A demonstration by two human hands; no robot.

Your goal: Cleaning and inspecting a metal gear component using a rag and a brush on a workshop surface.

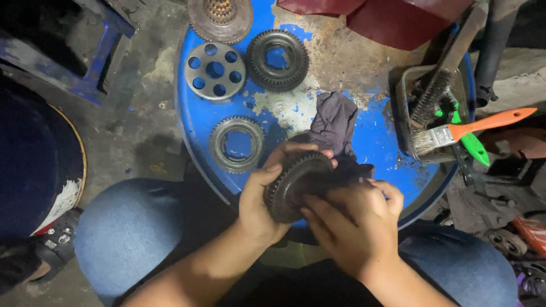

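A: What is seen, from the largest thing down?

B: A round blue drum top (375,142), rusted and chipped, serves as tabletop. Red sheeting (392,20) is laid at its far edge. On the right, a grey tray (405,102) is set — a wire brush (430,98), an orange-handled paintbrush (466,129) and a green-handled tool (473,146) are held in it.

A: And the metal parts?

B: Four are laid on the left: a rusty toothed disc (220,20), a plate with round holes (215,70), a dark ring gear (277,59) and a smaller ring gear (237,144).

A: The hands?

B: A dark gear (296,185) is held upright over the near edge, above the knees. It is gripped at its rim by the left hand (259,199), fingers curled over the teeth. The right hand (355,222) is half closed, its fingertips pressed against the gear's face — a dark rag (335,122) is bunched behind it.
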